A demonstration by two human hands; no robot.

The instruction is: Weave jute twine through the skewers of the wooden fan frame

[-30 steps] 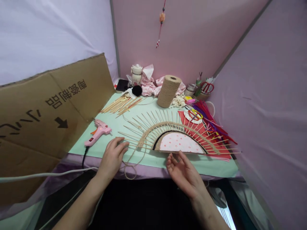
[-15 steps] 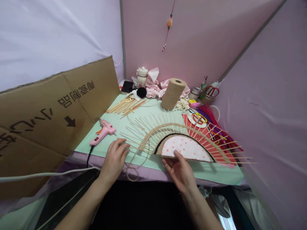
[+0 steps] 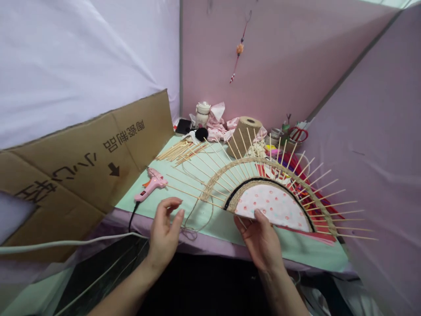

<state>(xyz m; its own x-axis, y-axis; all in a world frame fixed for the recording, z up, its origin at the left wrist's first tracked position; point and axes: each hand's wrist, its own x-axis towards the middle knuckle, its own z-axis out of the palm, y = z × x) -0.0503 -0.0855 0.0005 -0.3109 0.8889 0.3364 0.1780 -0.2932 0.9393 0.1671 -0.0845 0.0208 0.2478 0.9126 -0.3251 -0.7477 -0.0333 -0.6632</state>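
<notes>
My right hand (image 3: 261, 235) grips the straight lower edge of a half-round fan-shaped craft piece (image 3: 268, 202), thumb on the front and fingers behind. Its middle is white with pink spots, bordered by twine and a black band. Thin wooden sticks radiate from it, and an arc of woven twine (image 3: 226, 169) runs across them. My left hand (image 3: 167, 221) is held up at the left, fingers curved and apart, with nothing in it. Just right of that hand, a loose strand of twine (image 3: 212, 215) hangs from the arc's left end and loops at the table edge.
A pink glue gun (image 3: 151, 184) lies at the left by a cardboard sheet (image 3: 88, 175). Behind are loose wooden sticks (image 3: 179, 150), a twine spool (image 3: 241, 142), a white bottle (image 3: 203, 115) and pink cloth (image 3: 217, 120). Red-handled scissors (image 3: 299, 134) stand at the back right.
My left hand has drawn back from the stick ends and its fingers have spread. The craft piece in my right hand is raised and tilted more upright. The camera view has shifted.
</notes>
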